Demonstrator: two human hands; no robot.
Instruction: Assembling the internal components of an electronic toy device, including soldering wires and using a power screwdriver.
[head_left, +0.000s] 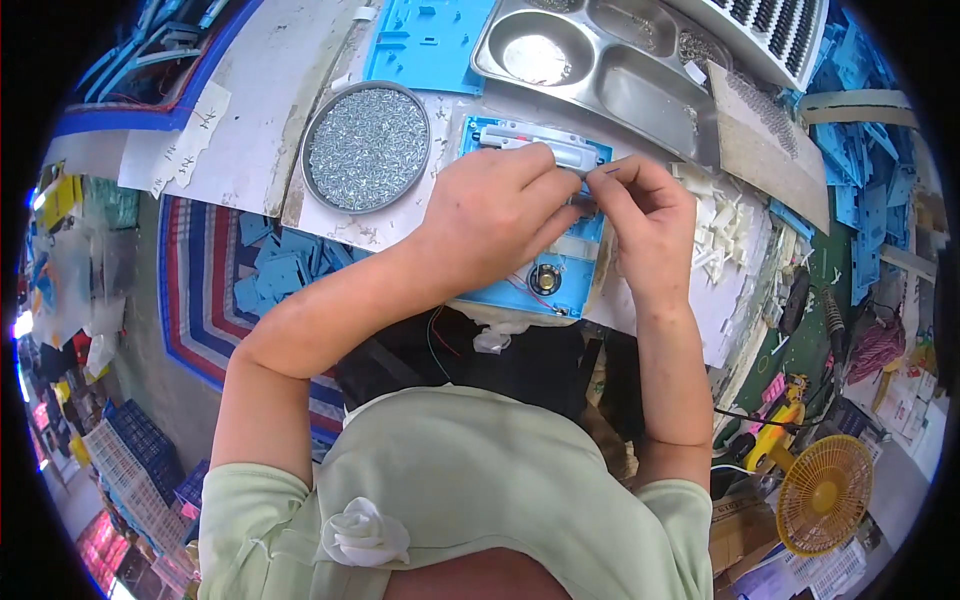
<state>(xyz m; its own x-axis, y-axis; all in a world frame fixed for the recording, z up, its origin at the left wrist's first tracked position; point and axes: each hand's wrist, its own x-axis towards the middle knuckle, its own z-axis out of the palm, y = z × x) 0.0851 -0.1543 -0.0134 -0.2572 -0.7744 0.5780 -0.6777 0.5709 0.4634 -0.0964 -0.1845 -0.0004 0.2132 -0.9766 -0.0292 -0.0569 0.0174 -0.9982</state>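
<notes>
In front of me lies a blue plastic casing [575,290], a small round speaker [545,279] and thin wires in its near part. A grey-white elongated part [545,146] sits across its far end. My left hand [500,208] reaches over the casing with its fingers curled together at the right end of that part; what they grip is hidden. Beside it my right hand [650,215] pinches thumb and forefinger close to the casing's right edge. A small dark sliver shows at its fingertips, too small to name. Both hands' fingertips nearly meet.
A round tray of small screws [367,148] stands left of the casing. Behind are a blue panel [425,40] and a steel compartment tray [640,95]. White plastic pieces [715,225] lie to the right. A yellow fan [825,495] stands lower right; blue parts [285,270] fill a striped bag.
</notes>
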